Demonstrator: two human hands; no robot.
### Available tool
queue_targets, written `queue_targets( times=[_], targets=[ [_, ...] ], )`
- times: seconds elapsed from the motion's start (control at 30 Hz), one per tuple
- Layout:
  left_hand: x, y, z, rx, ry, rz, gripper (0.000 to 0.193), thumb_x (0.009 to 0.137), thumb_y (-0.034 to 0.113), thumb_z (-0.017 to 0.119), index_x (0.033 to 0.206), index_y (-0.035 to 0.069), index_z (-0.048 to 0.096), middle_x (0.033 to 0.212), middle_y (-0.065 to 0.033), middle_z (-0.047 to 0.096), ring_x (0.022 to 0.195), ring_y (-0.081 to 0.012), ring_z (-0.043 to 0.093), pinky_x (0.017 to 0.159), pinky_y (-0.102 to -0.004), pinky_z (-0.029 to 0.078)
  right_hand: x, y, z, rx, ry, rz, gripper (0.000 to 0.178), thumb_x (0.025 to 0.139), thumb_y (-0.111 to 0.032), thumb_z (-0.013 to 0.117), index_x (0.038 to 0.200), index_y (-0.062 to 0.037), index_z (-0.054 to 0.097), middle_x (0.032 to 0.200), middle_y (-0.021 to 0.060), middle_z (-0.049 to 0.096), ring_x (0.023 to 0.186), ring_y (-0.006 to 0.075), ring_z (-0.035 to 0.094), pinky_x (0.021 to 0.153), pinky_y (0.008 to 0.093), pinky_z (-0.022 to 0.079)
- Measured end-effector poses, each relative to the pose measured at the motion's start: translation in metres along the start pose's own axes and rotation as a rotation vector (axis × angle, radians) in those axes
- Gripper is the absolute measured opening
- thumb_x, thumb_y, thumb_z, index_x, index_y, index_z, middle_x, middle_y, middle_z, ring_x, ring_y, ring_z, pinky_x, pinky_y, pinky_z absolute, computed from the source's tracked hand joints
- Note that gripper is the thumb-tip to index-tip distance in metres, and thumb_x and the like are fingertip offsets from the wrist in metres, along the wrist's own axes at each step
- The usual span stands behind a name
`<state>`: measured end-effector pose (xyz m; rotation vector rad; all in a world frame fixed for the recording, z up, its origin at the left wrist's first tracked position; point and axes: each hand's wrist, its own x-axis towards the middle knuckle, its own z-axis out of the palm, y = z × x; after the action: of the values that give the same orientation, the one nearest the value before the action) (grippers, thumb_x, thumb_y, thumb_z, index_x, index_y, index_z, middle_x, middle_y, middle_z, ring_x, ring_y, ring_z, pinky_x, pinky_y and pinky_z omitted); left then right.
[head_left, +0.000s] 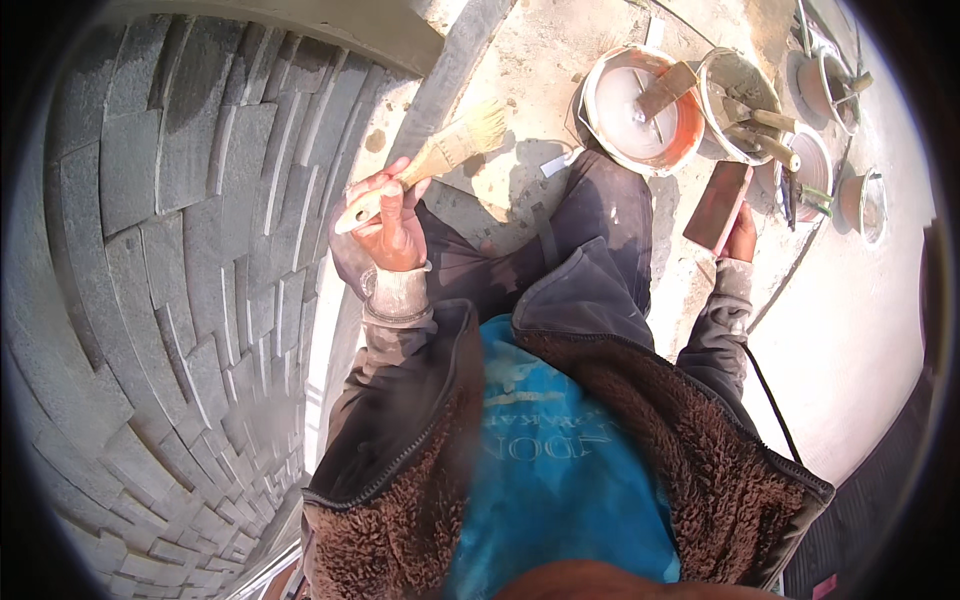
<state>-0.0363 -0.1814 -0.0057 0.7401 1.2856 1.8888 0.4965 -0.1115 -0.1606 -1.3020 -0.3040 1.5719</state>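
Note:
My left hand is closed around the wooden handle of a wide paintbrush. Its pale bristles point away from me to the upper right, beside a wall of grey stone strips. On the other side, my right hand grips a flat, reddish-brown rectangular block by its right side. Just beyond that block stands an orange and white bucket of cloudy grey liquid, with a brown flat-ended tool leaning in it.
A second bucket contains grey mortar and wooden-handled tools. Further right are another pail, a small container and a bucket. A ledge juts out at the upper left. A dark cable runs beside my right sleeve.

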Motion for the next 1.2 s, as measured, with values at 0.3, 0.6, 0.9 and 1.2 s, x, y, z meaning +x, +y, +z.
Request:
queue_targets(
  times=[0.3,0.6,0.9,1.2],
  targets=[
    [-0.026,0.001,0.018,0.499,-0.419,0.304,0.013,0.092,0.004,0.077,0.100,-0.001,0.069,0.099,-0.0135,0.074,0.100,-0.0264,0.075,0.084,-0.0345,0.058,-0.078,0.027,0.284,0.112,-0.553,-0.040,0.038,0.103,-0.018,0.061,0.135,0.0013,0.054,0.116,0.0072,0.067,0.103,0.0140,0.066,0.086,0.0305,0.056],
    [-0.003,0.067,-0.007,0.636,-0.034,0.090,0.013,0.092,0.011,0.078,0.090,-0.002,0.076,0.101,-0.0138,0.076,0.097,-0.0219,0.073,0.086,-0.0315,0.056,-0.024,0.102,0.347,-1.028,-0.342,-1.302,0.047,0.081,-0.004,0.077,0.124,-0.0025,0.059,0.113,0.0181,0.064,0.103,0.0334,0.067,0.087,0.0396,0.058],
    [-0.083,0.064,-0.059,0.612,0.032,0.138,0.019,0.089,0.003,0.079,0.099,0.000,0.063,0.095,-0.0176,0.074,0.091,-0.0299,0.075,0.082,-0.0377,0.061,0.053,0.184,0.396,-0.893,-0.480,-1.735,0.053,0.078,0.002,0.076,0.127,-0.0082,0.058,0.123,0.0161,0.063,0.116,0.0368,0.063,0.096,0.0439,0.056],
    [-0.123,0.063,-0.064,0.411,0.071,0.302,0.023,0.083,0.002,0.081,0.096,0.003,0.062,0.089,-0.0179,0.073,0.081,-0.0335,0.074,0.075,-0.0432,0.067,0.053,0.165,0.445,-0.738,-0.434,-2.017,0.057,0.074,0.011,0.075,0.125,-0.0101,0.062,0.121,0.0110,0.063,0.112,0.0338,0.065,0.101,0.0487,0.054]
  ],
)
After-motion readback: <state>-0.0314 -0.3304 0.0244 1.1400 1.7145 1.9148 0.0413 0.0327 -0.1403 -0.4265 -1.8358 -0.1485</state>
